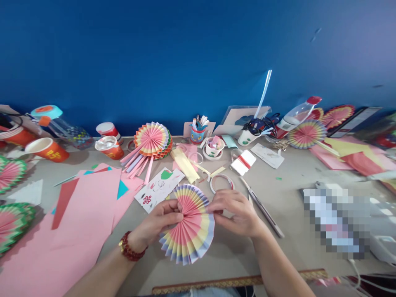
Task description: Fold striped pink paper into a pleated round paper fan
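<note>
A round pleated paper fan point(198, 243), pink at its centre, then yellow, with a lilac rim, is held up over the near middle of the table. My left hand point(163, 216), with a red bead bracelet at the wrist, pinches it near the centre, thumb in front. At the fan's right edge, my right hand point(235, 212) has its fingers closed on the pleats. Just beyond it lies a tape roll point(222, 182), partly hidden by that hand. A craft knife point(262, 208) rests to the right. Behind the fan is a painted white card point(159, 187).
Pink paper sheets point(83, 206) cover the left side. Finished fans point(151, 142) stand against the blue wall, beside a pen cup point(197, 134) and paper cups point(109, 147). On the right are a bottle point(297, 115), coloured paper point(359, 159) and a blurred-out device point(334, 222).
</note>
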The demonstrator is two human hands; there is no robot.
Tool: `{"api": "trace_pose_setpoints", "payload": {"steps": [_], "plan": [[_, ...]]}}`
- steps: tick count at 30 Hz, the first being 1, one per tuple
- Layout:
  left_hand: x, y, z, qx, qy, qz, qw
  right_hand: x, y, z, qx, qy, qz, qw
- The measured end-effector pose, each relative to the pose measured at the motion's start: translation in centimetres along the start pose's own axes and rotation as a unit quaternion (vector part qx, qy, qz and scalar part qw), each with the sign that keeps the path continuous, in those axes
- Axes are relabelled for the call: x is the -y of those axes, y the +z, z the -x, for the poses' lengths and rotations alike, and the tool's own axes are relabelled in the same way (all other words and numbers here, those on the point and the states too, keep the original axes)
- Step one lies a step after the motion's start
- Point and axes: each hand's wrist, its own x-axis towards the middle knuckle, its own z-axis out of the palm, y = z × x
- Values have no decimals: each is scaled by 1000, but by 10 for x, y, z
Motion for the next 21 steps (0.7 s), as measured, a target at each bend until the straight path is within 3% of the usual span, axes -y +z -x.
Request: {"api": "trace_pose_setpoints", "payload": {"steps": [8,21], "plan": [[-3,-1,1,-3,7,-14,1000,-2,0,3,4,12,0,1000],[-8,3,1,-32,5,-27,999,3,1,0,-3,-28,-28,999]]}}
